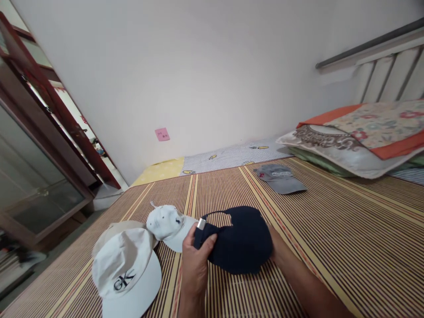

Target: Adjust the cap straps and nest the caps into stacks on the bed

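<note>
Navy cap [245,240] over the mat [334,238], right of the white caps [127,265]. Left hand [196,260] pinches it near the buckle [201,224]; right hand [274,247] mostly hidden behind, grip cannot be told.

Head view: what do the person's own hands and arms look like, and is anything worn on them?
The left hand is bare, with no glove, and its forearm shows no sleeve, watch or band. The right forearm is likewise uncovered as far as it shows. The right hand is mostly hidden, so rings there can't be ruled out.
</note>
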A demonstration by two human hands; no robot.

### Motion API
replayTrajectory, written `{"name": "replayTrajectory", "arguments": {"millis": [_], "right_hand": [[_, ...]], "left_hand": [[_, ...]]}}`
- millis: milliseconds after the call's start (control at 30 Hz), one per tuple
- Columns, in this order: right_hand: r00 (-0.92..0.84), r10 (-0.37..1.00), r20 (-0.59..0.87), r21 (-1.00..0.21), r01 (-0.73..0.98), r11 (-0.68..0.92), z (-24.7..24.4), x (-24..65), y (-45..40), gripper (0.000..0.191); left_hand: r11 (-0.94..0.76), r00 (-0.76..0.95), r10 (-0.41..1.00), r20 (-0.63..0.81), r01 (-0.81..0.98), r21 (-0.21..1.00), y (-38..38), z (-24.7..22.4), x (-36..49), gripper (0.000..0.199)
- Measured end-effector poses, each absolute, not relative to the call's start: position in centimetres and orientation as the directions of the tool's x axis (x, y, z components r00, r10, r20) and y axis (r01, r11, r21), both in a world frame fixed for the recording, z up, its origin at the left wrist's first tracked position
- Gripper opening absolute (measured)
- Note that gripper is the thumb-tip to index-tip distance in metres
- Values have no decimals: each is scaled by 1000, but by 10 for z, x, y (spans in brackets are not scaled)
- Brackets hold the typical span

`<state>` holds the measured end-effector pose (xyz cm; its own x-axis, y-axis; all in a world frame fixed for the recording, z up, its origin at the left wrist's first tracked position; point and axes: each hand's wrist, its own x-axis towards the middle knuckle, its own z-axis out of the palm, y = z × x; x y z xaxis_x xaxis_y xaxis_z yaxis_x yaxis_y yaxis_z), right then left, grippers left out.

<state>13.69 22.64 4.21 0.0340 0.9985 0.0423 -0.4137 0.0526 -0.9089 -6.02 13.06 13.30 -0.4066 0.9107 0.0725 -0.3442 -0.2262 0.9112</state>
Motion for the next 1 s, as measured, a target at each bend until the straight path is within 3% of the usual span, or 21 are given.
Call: {"name": "replayTrajectory", "arguments": {"millis": [133, 200, 300, 367, 467, 567, 867, 1000], "right_hand": [[195, 979, 51, -932, -342, 117, 81, 154, 224, 29], [217, 946, 242, -934, -211, 288, 112, 159, 209, 27], [-29, 817, 575, -816, 43, 576, 156, 157, 173, 15], [-247, 707, 663, -705, 112, 700, 175, 151, 153, 19], [-468, 630, 620, -626, 189, 756, 183, 144, 140, 42], [-551, 639, 536, -659, 200, 725, 179, 142, 142, 51], [-611, 607, 509, -645, 195, 738, 179, 143, 144, 54], [-584, 618, 527, -666, 168, 727, 179, 143, 145, 42]], "left_hand": [[-172, -323, 943, 81, -264, 949, 135, 123, -47, 49], [-137, -266, 962, 63, -267, 954, 134, 122, -42, 53], [-139, -173, 980, 103, -215, 967, 131, 127, -36, 39], [-175, -116, 980, 159, -144, 974, 128, 133, -31, 28], [-254, -65, 966, 250, -60, 965, 125, 140, -23, 25], [-267, -27, 964, 266, -65, 962, 124, 141, -22, 28], [-134, 60, 987, 150, -211, 968, 126, 132, -34, 39], [-85, 138, 982, 126, -269, 960, 126, 131, -38, 39]]}}
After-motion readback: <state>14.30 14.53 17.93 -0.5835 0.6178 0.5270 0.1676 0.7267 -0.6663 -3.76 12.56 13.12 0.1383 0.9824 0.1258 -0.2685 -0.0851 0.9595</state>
